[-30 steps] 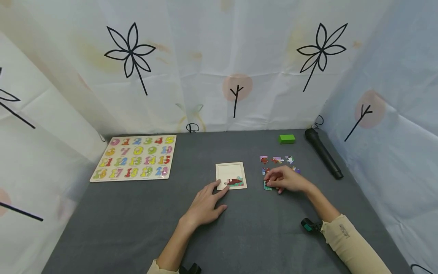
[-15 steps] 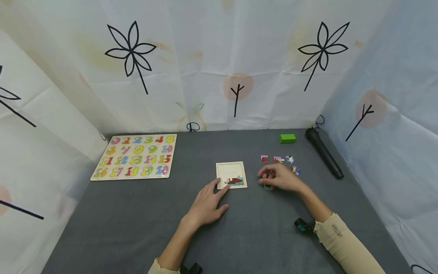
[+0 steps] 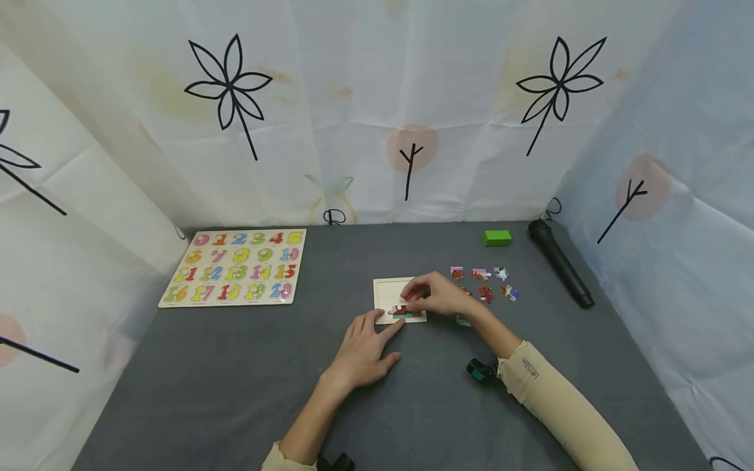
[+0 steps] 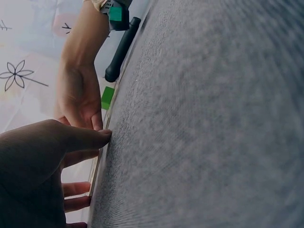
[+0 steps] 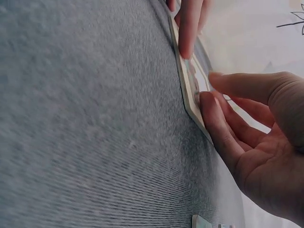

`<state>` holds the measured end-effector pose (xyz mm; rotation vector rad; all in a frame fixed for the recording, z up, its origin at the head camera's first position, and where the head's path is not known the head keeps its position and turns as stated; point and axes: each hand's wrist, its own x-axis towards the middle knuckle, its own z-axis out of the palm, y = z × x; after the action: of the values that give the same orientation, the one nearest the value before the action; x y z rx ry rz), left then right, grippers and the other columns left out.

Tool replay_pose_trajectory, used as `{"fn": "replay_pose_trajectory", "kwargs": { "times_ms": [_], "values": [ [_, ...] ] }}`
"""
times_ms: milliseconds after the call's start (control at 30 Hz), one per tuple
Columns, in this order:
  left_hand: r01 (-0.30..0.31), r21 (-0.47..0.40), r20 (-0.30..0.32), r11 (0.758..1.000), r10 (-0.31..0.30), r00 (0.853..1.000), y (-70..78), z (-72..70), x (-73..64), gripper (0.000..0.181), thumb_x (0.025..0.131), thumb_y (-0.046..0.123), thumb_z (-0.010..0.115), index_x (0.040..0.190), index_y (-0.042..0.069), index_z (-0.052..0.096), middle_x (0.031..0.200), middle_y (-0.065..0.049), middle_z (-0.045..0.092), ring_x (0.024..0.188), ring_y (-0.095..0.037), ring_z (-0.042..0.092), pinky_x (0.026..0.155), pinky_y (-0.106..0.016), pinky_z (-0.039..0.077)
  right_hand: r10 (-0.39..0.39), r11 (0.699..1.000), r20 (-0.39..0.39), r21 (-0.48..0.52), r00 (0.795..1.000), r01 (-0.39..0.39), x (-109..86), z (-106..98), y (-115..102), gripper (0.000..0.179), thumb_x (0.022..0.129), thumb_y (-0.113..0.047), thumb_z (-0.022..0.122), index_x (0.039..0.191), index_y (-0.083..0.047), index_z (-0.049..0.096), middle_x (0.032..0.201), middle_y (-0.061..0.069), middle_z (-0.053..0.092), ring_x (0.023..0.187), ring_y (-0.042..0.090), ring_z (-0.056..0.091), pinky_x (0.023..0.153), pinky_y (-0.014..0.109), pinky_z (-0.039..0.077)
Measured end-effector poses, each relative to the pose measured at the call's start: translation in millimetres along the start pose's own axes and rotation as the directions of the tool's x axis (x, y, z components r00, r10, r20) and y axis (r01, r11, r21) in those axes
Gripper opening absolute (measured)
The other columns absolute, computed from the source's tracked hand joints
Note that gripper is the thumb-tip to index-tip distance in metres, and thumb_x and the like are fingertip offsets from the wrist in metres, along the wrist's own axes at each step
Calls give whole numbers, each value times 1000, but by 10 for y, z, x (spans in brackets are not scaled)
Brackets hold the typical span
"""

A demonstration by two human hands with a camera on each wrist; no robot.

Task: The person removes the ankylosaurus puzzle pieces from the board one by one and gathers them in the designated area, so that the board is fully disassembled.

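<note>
A small square wooden puzzle board (image 3: 385,289) lies at the middle of the table, with red and teal pieces (image 3: 403,313) fitted along its lower part. My left hand (image 3: 363,353) is spread at its near left side, straight fingertips on the frame's edge. Over the board's right half, my right hand (image 3: 440,296) has thumb and forefinger bent together, pinching a small puzzle piece mostly hidden by the fingers. In the right wrist view those fingertips (image 5: 207,99) are right at the board's surface. Several loose puzzle pieces (image 3: 485,293) lie right of the board; a teal one (image 3: 463,321) is partly behind my right wrist.
A numbers puzzle board (image 3: 252,263) lies at the back left. At the back right are a green block (image 3: 497,238) and a black, microphone-shaped cylinder (image 3: 562,265). White patterned cloth walls (image 3: 459,78) stand around the grey table (image 3: 235,373).
My right hand has moved left from the loose pieces to above the board, carrying a piece from there. My left hand stays at the board's edge.
</note>
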<state>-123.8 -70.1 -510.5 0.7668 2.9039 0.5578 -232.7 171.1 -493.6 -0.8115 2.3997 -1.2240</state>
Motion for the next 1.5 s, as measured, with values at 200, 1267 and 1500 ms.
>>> {"fn": "replay_pose_trajectory", "kwargs": {
  "times_ms": [200,1267,1500],
  "values": [
    [16,-2,6,1000,-16,1000,-19,6,34,63,103,39,73,161,25,55,161,-18,44,147,-41,44,124,-63,36,14,1000,33,-12,999,-14,83,1,-4,22,95,-4,82,116,0,79,112,17,80,99,21,76,89,32,60],
    [39,-37,-13,999,-40,999,-6,13,31,61,104,35,72,161,24,55,161,-17,45,142,-41,44,119,-65,40,19,993,93,-120,996,-8,-2,-163,-10,27,88,-14,92,110,-2,82,91,12,79,74,13,65,67,23,52],
    [51,-59,-8,997,-51,999,-1,3,19,62,104,35,72,162,24,54,162,-17,47,142,-41,45,118,-65,40,24,991,109,-136,994,-9,25,-132,28,23,87,-17,93,106,-7,84,87,8,77,67,9,61,62,23,48]
  ]
}}
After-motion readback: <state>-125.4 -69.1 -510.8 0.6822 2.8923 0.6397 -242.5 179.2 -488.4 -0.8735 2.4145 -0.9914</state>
